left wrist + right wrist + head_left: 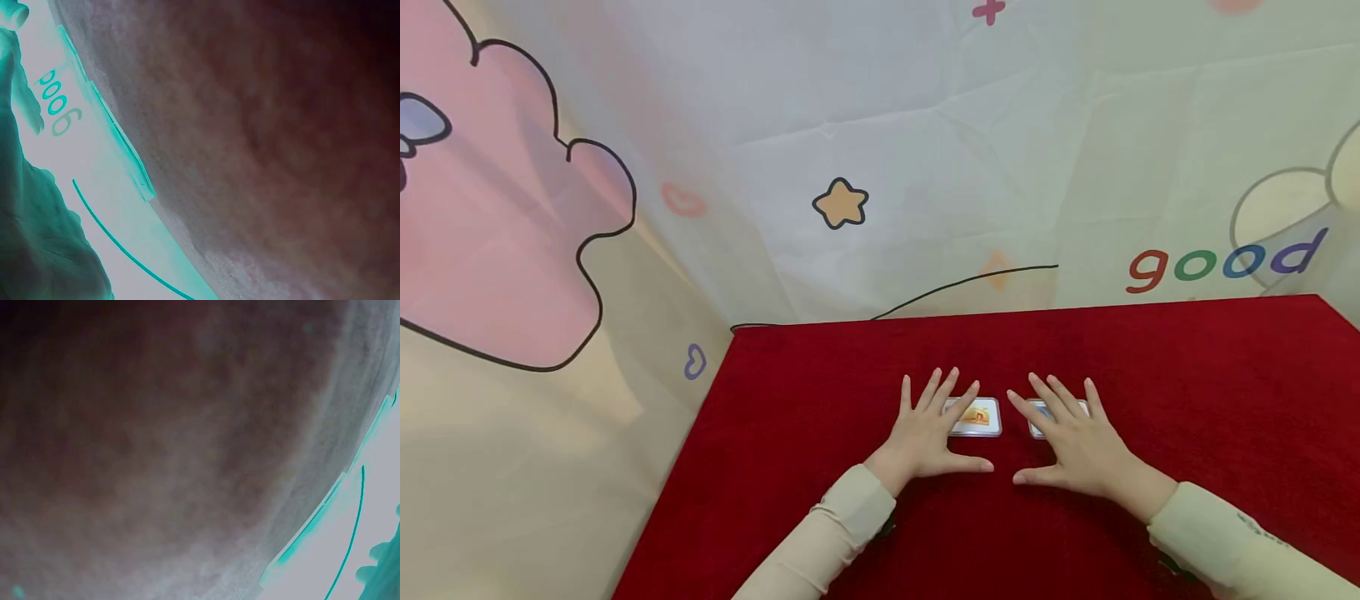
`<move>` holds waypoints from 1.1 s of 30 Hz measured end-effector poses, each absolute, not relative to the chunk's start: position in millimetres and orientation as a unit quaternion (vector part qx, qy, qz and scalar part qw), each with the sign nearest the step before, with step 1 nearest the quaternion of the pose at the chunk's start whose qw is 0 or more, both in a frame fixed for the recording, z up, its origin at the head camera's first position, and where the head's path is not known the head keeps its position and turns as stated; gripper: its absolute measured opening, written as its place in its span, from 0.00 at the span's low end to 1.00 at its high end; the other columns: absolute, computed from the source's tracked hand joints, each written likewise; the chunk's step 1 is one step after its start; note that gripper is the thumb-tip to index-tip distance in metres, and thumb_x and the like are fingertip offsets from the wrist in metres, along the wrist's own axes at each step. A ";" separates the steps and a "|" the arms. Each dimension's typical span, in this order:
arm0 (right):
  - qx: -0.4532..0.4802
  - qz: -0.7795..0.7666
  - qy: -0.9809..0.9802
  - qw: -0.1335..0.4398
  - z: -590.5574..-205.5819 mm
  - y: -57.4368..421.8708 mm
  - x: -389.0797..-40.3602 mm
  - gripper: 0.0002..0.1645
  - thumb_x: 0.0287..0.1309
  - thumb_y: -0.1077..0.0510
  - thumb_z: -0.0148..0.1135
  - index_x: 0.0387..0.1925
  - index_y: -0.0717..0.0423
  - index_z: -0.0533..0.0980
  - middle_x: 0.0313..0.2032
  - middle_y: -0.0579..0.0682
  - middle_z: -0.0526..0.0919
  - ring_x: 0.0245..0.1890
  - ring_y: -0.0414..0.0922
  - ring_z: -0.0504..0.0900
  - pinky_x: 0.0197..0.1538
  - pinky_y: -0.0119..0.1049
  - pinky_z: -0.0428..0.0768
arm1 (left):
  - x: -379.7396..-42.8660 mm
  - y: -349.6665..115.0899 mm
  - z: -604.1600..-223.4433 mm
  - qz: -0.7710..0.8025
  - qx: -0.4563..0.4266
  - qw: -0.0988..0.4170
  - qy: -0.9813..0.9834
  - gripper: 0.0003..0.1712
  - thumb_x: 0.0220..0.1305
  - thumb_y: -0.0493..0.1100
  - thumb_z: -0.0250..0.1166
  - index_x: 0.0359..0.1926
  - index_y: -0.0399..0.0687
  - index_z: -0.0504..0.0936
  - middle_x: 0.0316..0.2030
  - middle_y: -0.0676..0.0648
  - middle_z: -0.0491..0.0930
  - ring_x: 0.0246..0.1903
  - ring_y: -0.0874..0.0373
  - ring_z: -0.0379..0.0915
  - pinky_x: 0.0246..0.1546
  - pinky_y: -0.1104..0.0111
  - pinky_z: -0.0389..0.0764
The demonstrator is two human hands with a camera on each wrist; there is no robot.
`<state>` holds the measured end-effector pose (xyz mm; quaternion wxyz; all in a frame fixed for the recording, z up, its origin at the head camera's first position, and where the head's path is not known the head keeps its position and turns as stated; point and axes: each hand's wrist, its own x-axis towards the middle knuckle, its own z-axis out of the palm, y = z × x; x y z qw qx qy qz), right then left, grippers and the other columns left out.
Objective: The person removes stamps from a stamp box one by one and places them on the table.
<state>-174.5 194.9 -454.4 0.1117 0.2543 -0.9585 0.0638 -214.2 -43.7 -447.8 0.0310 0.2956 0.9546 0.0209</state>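
Observation:
Two small flat clear-edged cases lie side by side on the red cloth. The left case (977, 417) shows a yellow-orange picture on white; the right case (1042, 409), partly covered by fingers, shows some blue. My left hand (921, 442) is spread with straight fingers over the left part of its case, thumb pointing right. Likewise my right hand (1082, 446) spreads its fingers across the right case, thumb pointing left. In the left wrist view a gap shows between the left hand (44, 225) and the nearer case (125, 147). Neither hand holds anything.
A red cloth (820, 400) covers the table, whose left edge slants down toward the front. Behind and to the left hangs a pale printed curtain (910, 208) with a star, hearts and the word "good". Both wrist views show the cloth close up and blurred.

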 end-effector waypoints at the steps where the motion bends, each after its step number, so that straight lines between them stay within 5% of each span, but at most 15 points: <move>1: 0.255 0.062 -0.958 0.114 -454.3 195.1 -174.5 0.57 0.42 0.23 0.61 0.69 0.47 0.59 0.69 0.62 0.57 0.68 0.62 0.55 0.63 0.70 0.46 | -213.7 -43.4 -447.6 0.020 0.294 0.032 0.955 0.59 0.50 0.80 0.53 0.75 0.66 0.38 0.76 0.49 0.37 0.74 0.51 0.27 0.67 0.41 0.32; 33: 0.267 0.074 -0.954 0.117 -446.1 192.9 -184.2 0.51 0.44 0.37 0.69 0.65 0.59 0.65 0.60 0.66 0.69 0.62 0.64 0.65 0.62 0.60 0.64 | -221.2 -50.9 -442.1 0.049 0.288 0.017 0.956 0.58 0.51 0.76 0.58 0.75 0.62 0.43 0.75 0.48 0.44 0.73 0.51 0.40 0.68 0.51 0.54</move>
